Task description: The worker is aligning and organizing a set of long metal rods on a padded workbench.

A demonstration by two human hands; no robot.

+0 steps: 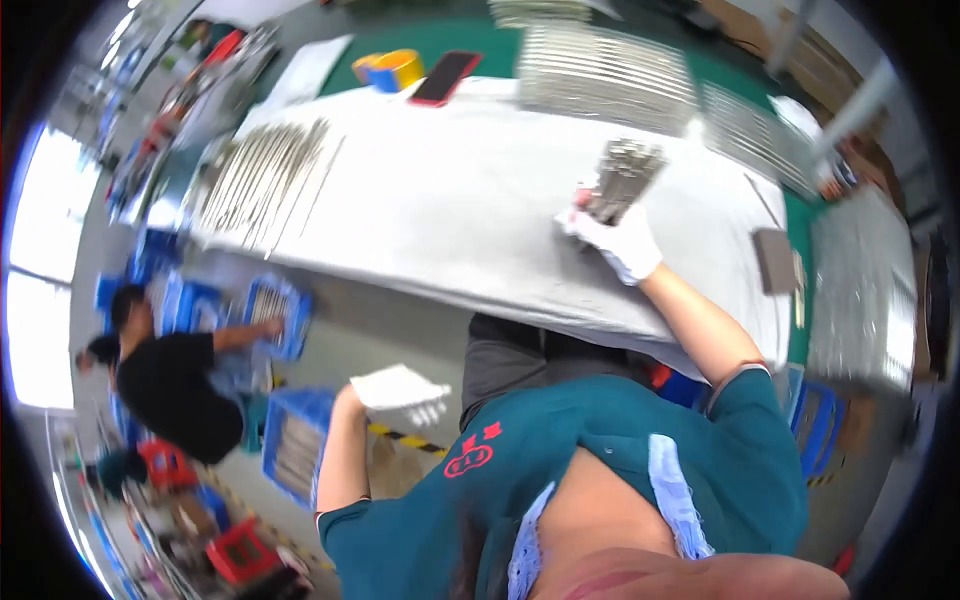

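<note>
While the gloved right hand clasps one bundle of slim metal rods over the white-covered table – rods too blurred to count – the gloved left hand hangs beside the body, fingers loosely extended; one row of rods lies leftward, one red-edged smartphone farther back.

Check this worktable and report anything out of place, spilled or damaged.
Nothing looks spilled or damaged, though blur hides fine detail. Only the red-edged phone at the far side of the white-covered table seems slightly odd: likely a personal item sharing space with thin metal rods.
</note>
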